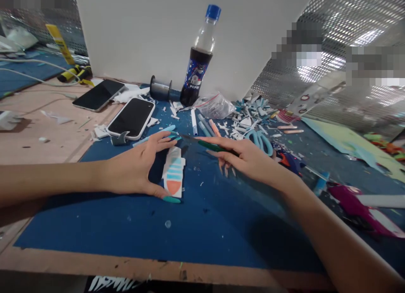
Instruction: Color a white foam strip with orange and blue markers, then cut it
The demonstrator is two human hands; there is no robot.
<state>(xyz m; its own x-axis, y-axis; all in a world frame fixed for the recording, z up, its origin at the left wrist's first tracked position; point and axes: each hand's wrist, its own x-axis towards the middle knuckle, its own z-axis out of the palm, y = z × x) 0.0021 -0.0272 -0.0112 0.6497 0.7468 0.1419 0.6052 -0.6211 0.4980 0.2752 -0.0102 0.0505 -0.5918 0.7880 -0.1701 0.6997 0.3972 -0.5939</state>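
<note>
Worktop [95, 258] below; my left grip [134, 168], spread, brackets striped card [174, 174]; right grip [248, 158] pinches a knife [209, 146]. Colouring seems done; white margin [183, 161] remains.

My right hand [253, 160] can slide toward me over the mat [202, 236]; scissors [260, 139] and a bottle [196, 69] block ahead.

Pepsi btl [196, 69] btwn spool [160, 89] & clear bag [219, 107], white-edged ph. [132, 119] nr grey-edged ph. [99, 95]
</note>
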